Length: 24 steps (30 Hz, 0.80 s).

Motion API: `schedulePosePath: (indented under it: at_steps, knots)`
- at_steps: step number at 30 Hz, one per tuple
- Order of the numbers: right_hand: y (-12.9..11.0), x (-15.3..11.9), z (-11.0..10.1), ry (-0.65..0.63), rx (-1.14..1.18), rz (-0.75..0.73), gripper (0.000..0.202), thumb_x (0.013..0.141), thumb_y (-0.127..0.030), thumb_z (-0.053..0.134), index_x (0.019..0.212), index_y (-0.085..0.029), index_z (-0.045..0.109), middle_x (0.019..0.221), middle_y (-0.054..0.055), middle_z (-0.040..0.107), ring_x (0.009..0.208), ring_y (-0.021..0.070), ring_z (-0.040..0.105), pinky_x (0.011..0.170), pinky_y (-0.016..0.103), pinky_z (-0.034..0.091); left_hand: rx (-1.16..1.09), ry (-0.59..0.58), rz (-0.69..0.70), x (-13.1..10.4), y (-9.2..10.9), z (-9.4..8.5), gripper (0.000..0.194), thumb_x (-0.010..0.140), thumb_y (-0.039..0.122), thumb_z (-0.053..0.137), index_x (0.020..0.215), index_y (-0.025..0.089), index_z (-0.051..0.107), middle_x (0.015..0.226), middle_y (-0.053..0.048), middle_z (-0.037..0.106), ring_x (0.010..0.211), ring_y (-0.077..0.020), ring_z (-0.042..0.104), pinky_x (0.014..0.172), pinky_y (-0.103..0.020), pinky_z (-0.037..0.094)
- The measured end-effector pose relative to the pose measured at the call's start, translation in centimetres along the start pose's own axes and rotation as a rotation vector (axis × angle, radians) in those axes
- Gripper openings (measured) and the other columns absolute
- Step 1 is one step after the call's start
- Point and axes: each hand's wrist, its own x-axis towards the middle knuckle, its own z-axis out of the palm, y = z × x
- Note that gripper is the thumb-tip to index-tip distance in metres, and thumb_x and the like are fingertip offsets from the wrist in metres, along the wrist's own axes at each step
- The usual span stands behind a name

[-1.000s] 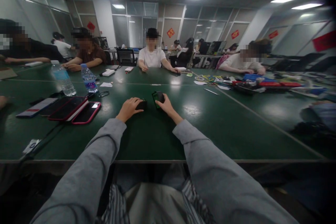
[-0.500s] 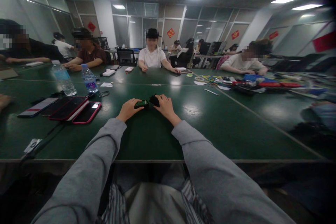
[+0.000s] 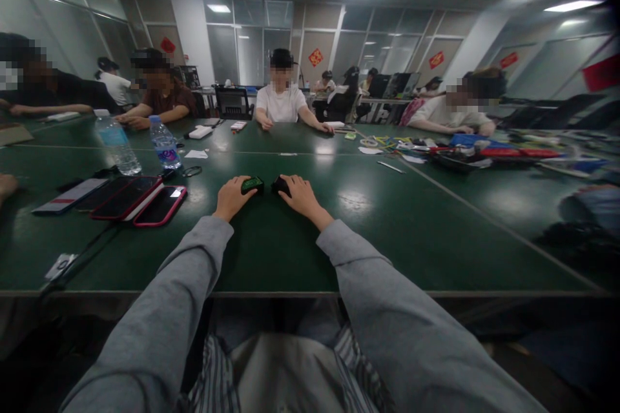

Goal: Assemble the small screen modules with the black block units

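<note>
My left hand (image 3: 231,199) is closed around a small black casing with a green circuit board (image 3: 252,185) showing on its upper side. Opposite it, my right hand (image 3: 301,195) grips a small black piece (image 3: 279,186), largely covered by the fingers. A narrow gap separates the two pieces. Both hands are low over the green tabletop (image 3: 276,239), and I cannot tell whether the pieces rest on it.
Several phones, among them a red-cased phone (image 3: 161,205), lie to the left. Behind them stand a large water bottle (image 3: 117,145) and a smaller bottle (image 3: 165,145). Cables and tools (image 3: 465,151) are heaped at right. A person (image 3: 281,100) sits opposite; others sit around.
The circuit-board piece has tilted in my left hand and shifted slightly left. In my right hand the black piece has turned and sits lower. Both hands keep their grip.
</note>
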Motion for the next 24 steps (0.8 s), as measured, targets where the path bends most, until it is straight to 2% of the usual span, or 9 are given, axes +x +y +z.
schedulePosePath:
  at_steps: [3, 7, 14, 17, 20, 24]
  knots:
    - [0.5, 0.0, 0.4, 0.037, 0.071, 0.039, 0.057, 0.093, -0.045, 0.052, 0.140, -0.016, 0.039, 0.125, 0.017, 0.052, 0.114, 0.0316, 0.050, 0.090, 0.045, 0.042, 0.002, -0.007, 0.043, 0.1, -0.4, 0.0, 0.046, 0.086, 0.050, 0.056, 0.124, 0.023, 0.055, 0.118, -0.010, 0.062, 0.108, -0.0264, 0.058, 0.092, -0.038, 0.046]
    - [1.7, 0.0, 1.1, 0.016, 0.148, 0.085, 0.063, 0.088, -0.045, 0.057, 0.140, -0.014, 0.040, 0.127, 0.018, 0.051, 0.117, 0.0339, 0.049, 0.092, 0.050, 0.045, -0.033, -0.014, 0.042, 0.1, -0.9, -0.1, 0.052, 0.083, 0.050, 0.061, 0.126, 0.023, 0.053, 0.120, -0.011, 0.061, 0.109, -0.0279, 0.058, 0.092, -0.040, 0.048]
    - [3.0, 0.1, 1.9, -0.036, 0.217, 0.026, 0.065, 0.080, -0.027, 0.060, 0.140, -0.010, 0.040, 0.128, 0.019, 0.050, 0.121, 0.0314, 0.046, 0.103, 0.051, 0.041, -0.087, -0.041, 0.047, 0.3, -1.2, 0.2, 0.049, 0.080, 0.037, 0.064, 0.126, 0.024, 0.053, 0.120, -0.009, 0.059, 0.111, -0.0264, 0.056, 0.097, -0.041, 0.047]
    - [2.8, 0.0, 1.9, -0.023, 0.221, 0.034, 0.061, 0.083, -0.026, 0.058, 0.139, -0.009, 0.039, 0.128, 0.019, 0.050, 0.122, 0.0303, 0.046, 0.104, 0.050, 0.040, -0.089, -0.021, 0.031, 0.3, -1.5, 0.4, 0.045, 0.082, 0.033, 0.061, 0.125, 0.024, 0.053, 0.120, -0.009, 0.059, 0.113, -0.0263, 0.055, 0.098, -0.042, 0.047]
    - [2.7, -0.2, 1.9, 0.002, 0.214, 0.088, 0.056, 0.088, -0.029, 0.053, 0.139, -0.010, 0.039, 0.126, 0.020, 0.050, 0.120, 0.0315, 0.048, 0.100, 0.051, 0.044, -0.072, 0.016, -0.032, 0.4, -2.0, 0.7, 0.044, 0.083, 0.033, 0.059, 0.126, 0.022, 0.052, 0.119, -0.011, 0.058, 0.113, -0.0281, 0.055, 0.097, -0.044, 0.047]
    - [2.9, -0.4, 2.3, 0.032, 0.241, 0.212, 0.056, 0.088, -0.032, 0.054, 0.138, -0.012, 0.038, 0.125, 0.020, 0.050, 0.117, 0.0328, 0.051, 0.096, 0.052, 0.047, -0.102, -0.019, -0.069, 0.7, -3.2, 1.2, 0.056, 0.077, 0.029, 0.064, 0.130, 0.022, 0.049, 0.120, -0.013, 0.057, 0.113, -0.0300, 0.056, 0.096, -0.046, 0.048]
